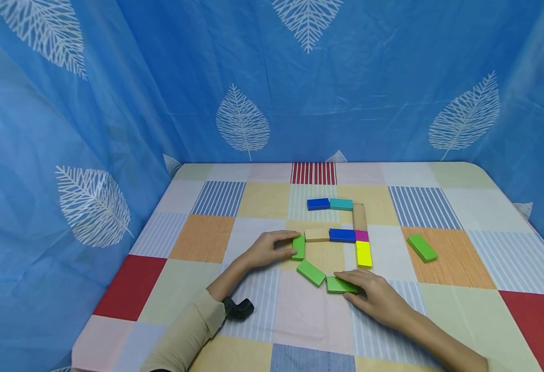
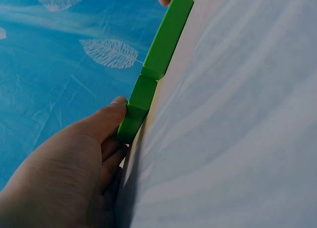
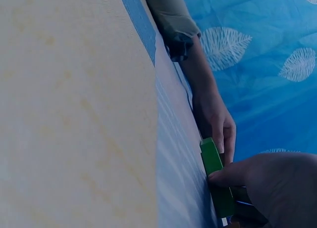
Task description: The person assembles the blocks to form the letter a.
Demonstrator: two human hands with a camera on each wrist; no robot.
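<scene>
My left hand (image 1: pixel 269 249) pinches a green block (image 1: pixel 298 249) at its left side. In the left wrist view the thumb rests against that green block (image 2: pixel 136 107), with the other fingers partly hidden behind it. My right hand (image 1: pixel 376 294) grips the right end of another green block (image 1: pixel 338 284), thumb on the near side and fingers on the far side. Between these two lies a slanted green block (image 1: pixel 311 273), its ends close to both. A wooden block (image 1: pixel 317 235) stands beside the upper end of the left hand's block.
Rightward from the wooden block run a blue block (image 1: pixel 342 235), a magenta block (image 1: pixel 361 236) and a yellow block (image 1: pixel 363 254). Behind are a tall wooden block (image 1: pixel 359 217), a teal block (image 1: pixel 341 204) and another blue block (image 1: pixel 318 204). One loose green block (image 1: pixel 422 248) lies right.
</scene>
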